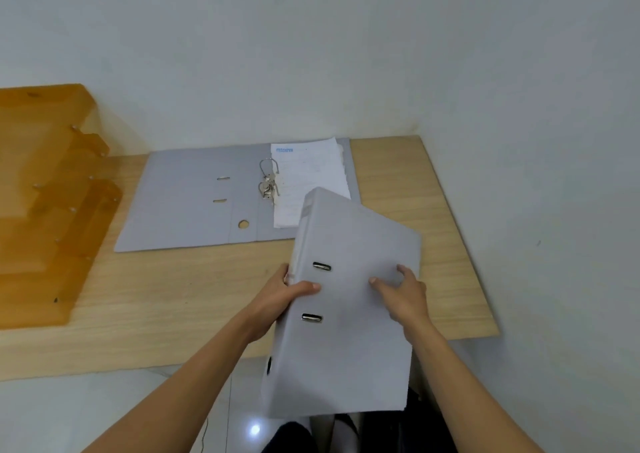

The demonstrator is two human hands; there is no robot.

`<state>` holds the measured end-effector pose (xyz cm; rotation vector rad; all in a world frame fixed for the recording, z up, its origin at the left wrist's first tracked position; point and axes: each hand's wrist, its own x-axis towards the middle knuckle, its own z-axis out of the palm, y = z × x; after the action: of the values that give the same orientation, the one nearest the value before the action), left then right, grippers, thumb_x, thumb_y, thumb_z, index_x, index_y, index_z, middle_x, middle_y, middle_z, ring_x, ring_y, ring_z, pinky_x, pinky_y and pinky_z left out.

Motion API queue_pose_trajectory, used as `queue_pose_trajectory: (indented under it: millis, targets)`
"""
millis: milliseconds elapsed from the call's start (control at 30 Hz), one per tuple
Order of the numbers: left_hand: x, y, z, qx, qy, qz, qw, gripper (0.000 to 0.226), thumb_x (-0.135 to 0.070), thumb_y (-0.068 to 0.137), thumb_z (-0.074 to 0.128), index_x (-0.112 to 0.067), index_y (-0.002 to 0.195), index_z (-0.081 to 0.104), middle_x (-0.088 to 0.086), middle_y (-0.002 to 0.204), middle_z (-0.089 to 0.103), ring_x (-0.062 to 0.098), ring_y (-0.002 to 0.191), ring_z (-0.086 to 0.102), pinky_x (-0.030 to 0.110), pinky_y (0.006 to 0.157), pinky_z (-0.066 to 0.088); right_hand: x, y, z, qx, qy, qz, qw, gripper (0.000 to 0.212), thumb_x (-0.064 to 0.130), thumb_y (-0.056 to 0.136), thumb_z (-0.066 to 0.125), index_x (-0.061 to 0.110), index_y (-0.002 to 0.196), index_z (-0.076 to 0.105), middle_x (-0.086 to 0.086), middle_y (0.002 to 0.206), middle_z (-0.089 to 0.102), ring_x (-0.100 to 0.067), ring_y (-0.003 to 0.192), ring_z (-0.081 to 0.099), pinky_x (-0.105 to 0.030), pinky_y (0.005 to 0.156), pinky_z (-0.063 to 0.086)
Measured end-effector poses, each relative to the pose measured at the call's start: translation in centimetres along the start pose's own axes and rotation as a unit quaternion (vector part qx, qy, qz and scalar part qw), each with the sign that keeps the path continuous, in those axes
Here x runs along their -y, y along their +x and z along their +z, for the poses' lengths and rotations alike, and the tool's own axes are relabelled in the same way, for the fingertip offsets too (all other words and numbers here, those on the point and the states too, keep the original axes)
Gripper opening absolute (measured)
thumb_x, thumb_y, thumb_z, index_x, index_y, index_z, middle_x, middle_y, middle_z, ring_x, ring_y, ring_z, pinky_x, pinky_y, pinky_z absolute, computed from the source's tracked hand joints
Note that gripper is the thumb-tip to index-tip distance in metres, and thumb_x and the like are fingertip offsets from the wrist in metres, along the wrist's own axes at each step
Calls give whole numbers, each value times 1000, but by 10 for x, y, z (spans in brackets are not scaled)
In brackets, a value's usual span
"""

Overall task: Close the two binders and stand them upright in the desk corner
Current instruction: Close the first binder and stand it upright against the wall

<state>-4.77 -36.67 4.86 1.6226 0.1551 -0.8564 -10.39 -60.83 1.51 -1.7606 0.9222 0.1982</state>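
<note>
A closed grey binder [349, 348] is held tilted above the desk's front edge, its far end over the second binder. My left hand [280, 300] grips its spine side, thumb on the cover. My right hand [405, 296] presses on the cover near the right edge. The second grey binder [194, 199] lies open flat at the back of the desk, its ring mechanism [268, 182] exposed and a stack of white papers [308, 178] on its right half.
An orange translucent stacked letter tray [45, 203] fills the desk's left side. The wooden desk [173, 296] meets white walls at the back and right, forming a corner [417, 137] at the back right.
</note>
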Motion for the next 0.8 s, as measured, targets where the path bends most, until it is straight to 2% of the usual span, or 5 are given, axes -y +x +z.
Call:
queue_pose_trajectory:
  millis: [100, 167, 400, 567, 800]
  targets:
    - [-36, 10, 10, 27, 18, 50, 998, 76, -36, 62, 87, -26, 130, 55, 1, 122, 73, 22, 106, 73, 48, 98, 55, 38, -16, -13, 37, 72, -15, 997, 99, 47, 79, 78, 25, 158, 24, -3, 152, 37, -24, 107, 58, -52, 78, 62]
    - [-59, 14, 18, 50, 31, 80, 995, 75, -32, 65, 86, -25, 132, 53, 0, 123, 72, 20, 109, 72, 47, 101, 54, 65, -28, -20, 55, 81, -41, 994, 107, 57, 77, 75, 33, 159, 12, 6, 160, 29, -25, 127, 51, -44, 70, 62]
    - [-124, 25, 43, 113, 94, 233, 961, 88, -33, 67, 89, -34, 141, 42, -16, 132, 63, 4, 120, 62, 32, 100, 54, 149, -57, -44, 71, 96, -160, 980, 120, 74, 67, 71, 47, 155, -7, 21, 155, 34, -10, 121, 55, -40, 86, 59]
    - [-146, 42, 58, 158, 131, 318, 926, 101, -24, 67, 90, -38, 151, 35, -22, 132, 62, 5, 113, 67, 26, 87, 59, 157, -52, -55, -12, 75, -312, 947, 89, 33, 82, 81, 39, 151, 26, 18, 137, 58, -2, 118, 61, -30, 90, 57]
    - [-126, 77, 91, 107, 194, 358, 907, 106, -19, 73, 78, -44, 157, 17, -10, 138, 46, 0, 123, 54, 33, 98, 56, 124, -20, -66, -51, 107, -291, 949, 76, 16, 79, 83, 31, 141, 42, 28, 121, 65, 5, 111, 62, -11, 79, 53]
